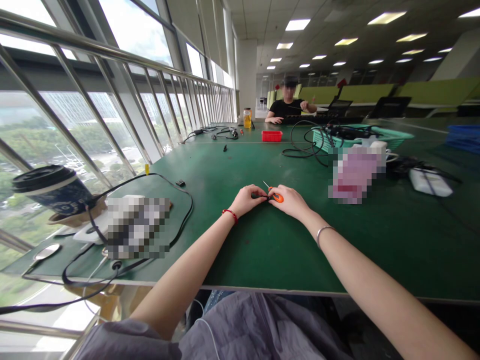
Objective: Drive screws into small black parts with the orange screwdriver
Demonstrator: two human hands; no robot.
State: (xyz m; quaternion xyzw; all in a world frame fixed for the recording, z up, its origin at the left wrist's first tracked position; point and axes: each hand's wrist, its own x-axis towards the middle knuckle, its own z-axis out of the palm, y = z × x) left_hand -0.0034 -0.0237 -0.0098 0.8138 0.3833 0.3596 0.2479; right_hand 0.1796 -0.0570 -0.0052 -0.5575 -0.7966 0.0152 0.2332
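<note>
My right hand (288, 201) is closed around a screwdriver (277, 198) with an orange handle. Its thin metal shaft sticks out past my fingers and points up and to the left. My left hand (247, 200) meets it over the green table, thumb and fingertips pinched on a small black part (266, 198). The fingers hide most of that part, so its kind does not show. The fingertips of both hands almost touch. A small black piece (180, 183) lies on the table to the left of my left hand.
The green table (225, 172) bears a red tray (272, 136), a jar (247, 118), a mint basket (393, 134) with cables and a blurred pink item (354, 175). A coffee cup (56, 192) and a black cable (189, 215) lie left, by the railing. A person (288, 105) sits opposite.
</note>
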